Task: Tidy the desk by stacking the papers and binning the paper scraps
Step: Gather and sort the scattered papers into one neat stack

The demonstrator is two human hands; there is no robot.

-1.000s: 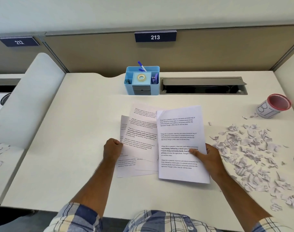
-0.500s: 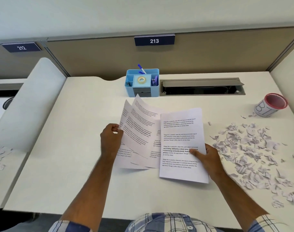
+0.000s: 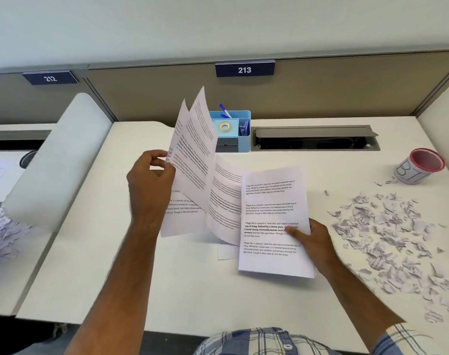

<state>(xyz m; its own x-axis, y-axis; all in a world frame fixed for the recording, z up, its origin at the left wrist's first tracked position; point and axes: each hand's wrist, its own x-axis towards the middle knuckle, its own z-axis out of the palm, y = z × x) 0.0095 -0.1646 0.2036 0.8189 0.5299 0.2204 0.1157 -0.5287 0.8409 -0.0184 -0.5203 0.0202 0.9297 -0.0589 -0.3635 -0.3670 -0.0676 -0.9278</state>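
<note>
A white desk (image 3: pixel 90 272) is seen from above, with cubicle panels behind it. Several printed sheets (image 3: pixel 192 160) are pinched at their left edge by the left hand (image 3: pixel 151 180), thumb and fingers closed on the paper; the sheets are lifted off the desk and fanned upward toward 12 o'clock, with their lower parts curving down toward the desk. A flat stack of printed papers (image 3: pixel 272 221) is held at its right edge by the right hand (image 3: pixel 313 242), thumb pressed on top over the text, fingers hidden underneath. The stack lies at the centre of the desk, its near edge slightly raised, and overlaps the lifted sheets on their right side. A small corner of a further sheet (image 3: pixel 224 252) is visible flat on the desk beneath them. A wide scatter of torn paper scraps (image 3: pixel 392 234) is spread at 3 o'clock of the stack, well apart from both hands. A red-rimmed cup (image 3: pixel 420 166), lettered in marker and tilted on its side, is noted at 2 o'clock, just beyond the scraps. A blue desk organiser (image 3: pixel 236 129) with a tape roll and pens stands at 12 o'clock, partly hidden by the raised sheets, beside an open cable hatch (image 3: pixel 315 138). More scraps (image 3: pixel 0 234) are noted on the neighbouring desk at 9 o'clock.
</note>
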